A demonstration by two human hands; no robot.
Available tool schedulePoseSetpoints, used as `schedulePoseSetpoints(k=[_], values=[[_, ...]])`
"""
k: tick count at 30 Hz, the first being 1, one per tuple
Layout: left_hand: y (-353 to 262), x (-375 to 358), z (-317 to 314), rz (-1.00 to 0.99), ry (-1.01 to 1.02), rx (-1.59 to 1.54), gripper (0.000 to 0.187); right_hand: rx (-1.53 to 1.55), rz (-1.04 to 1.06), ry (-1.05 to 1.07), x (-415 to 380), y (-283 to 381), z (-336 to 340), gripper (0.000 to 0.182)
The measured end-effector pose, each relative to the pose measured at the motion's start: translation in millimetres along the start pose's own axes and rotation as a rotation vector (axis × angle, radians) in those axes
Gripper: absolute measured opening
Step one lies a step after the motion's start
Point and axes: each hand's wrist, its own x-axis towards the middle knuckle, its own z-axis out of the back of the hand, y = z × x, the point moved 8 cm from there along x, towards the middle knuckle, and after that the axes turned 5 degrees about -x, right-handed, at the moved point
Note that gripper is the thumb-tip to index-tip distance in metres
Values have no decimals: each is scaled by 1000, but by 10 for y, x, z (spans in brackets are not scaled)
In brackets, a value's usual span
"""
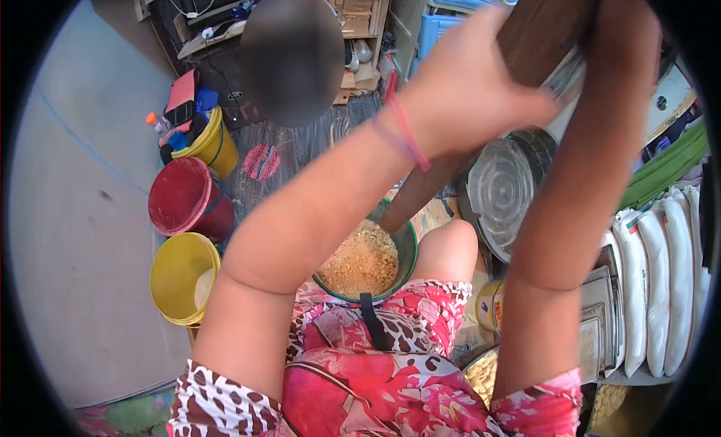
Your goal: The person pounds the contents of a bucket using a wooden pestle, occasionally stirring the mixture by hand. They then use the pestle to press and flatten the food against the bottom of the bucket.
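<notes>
A long, dark wooden pestle [432, 185] slants down from the top right, its lower end in a green bucket [410, 245] between my knees. Coarse yellow-brown crumbs [364, 260] fill part of that bucket. Around the pestle's upper shaft wraps my left hand [481, 84], blurred by motion, with a pink and purple band at the wrist. My right hand [623, 20] is higher, at the frame's top edge, against the pestle; its fingers are mostly hidden, but it appears closed on the wood.
To the left stand a yellow bucket [214, 272], a red bucket [221, 215] and another yellow bucket [229, 148] packed with items. A round metal pan [469, 200] is at right, near stacked white packets [657, 287]. A yellow tin [488, 305] sits beside my right leg.
</notes>
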Motion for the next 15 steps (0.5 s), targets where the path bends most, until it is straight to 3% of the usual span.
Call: schedulePoseSetpoints(k=[1,2,3,5,6,7,8,9,10,11,15], values=[[-177,166,44,-139,-97,-98,55,316,-125,156,107,-243,-45,41],[-285,259,-9,-96,107,-241,39,286,-67,431,180,-76,-104,48],[-371,270,-71,-58,311,-383,24,283,-67,432,152,-96,-170,48],[169,23,-30,16,-26,-154,55,-64,-251,-100,-12,-381,33,55],[367,-217,-45,-85,-100,-53,54,-179,-274,-26,-365,-588,80,42],[748,-564,-129,-42,-107,22,62,-294,-302,48,-916,-821,119,33],[1595,-1115,-332,182,-72,-74,69,-8,-789,6,-1829,-915,14,65],[2179,-1721,-435,251,-105,-16,74,-180,-500,128,-2641,-849,-89,70],[2610,-2256,-533,460,-119,-458,70,182,-919,71,-4085,-1081,-286,73],[3212,-2760,-617,542,-115,-382,71,55,-926,85,-3974,-835,-262,74],[3367,-2884,-523,689,40,-270,71,125,-965,191,-4083,-731,-338,73]])
